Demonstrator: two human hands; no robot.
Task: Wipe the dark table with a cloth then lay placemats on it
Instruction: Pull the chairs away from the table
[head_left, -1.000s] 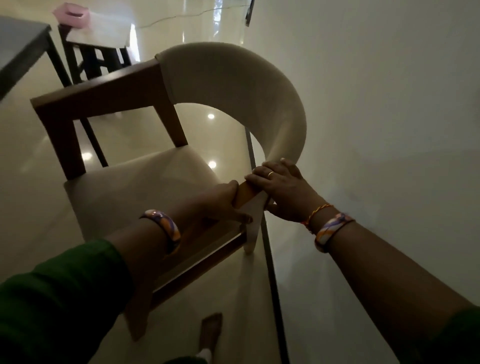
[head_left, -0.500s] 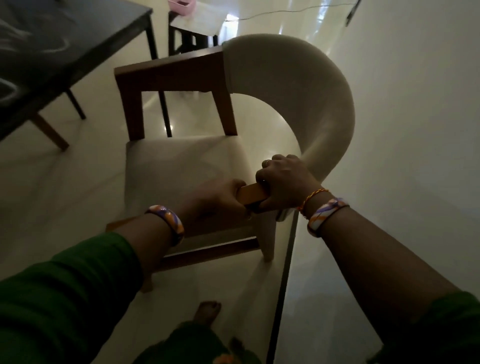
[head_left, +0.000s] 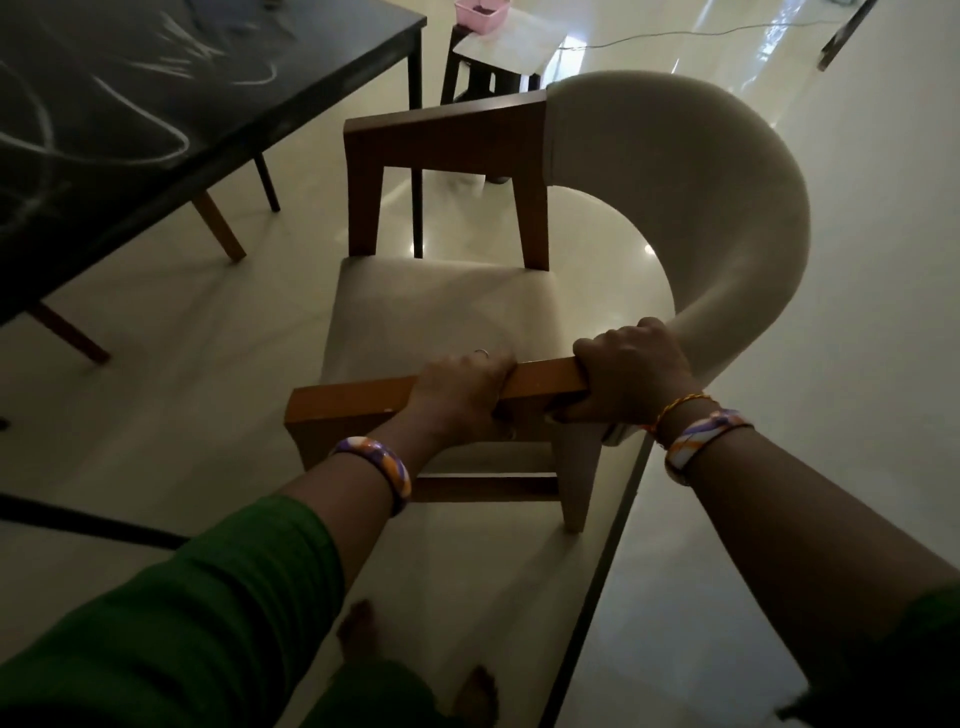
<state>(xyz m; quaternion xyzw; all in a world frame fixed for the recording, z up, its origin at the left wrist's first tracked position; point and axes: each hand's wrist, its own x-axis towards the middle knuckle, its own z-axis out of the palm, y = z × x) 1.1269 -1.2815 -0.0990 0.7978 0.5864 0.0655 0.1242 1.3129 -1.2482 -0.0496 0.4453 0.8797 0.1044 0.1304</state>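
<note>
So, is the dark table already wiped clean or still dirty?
Still dirty. The dark table carries white streaks and scribbles across its top, and no cloth is in view. Both hands grip the chair's wooden armrest instead.

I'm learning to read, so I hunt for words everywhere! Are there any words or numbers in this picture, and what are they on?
None: no word, label, brand or number can be read here.
The white marks on the dark table are loose scribbles, not letters.
The pink tub on the small stool shows no label.
The wooden chair and the bangles carry no writing.
</note>
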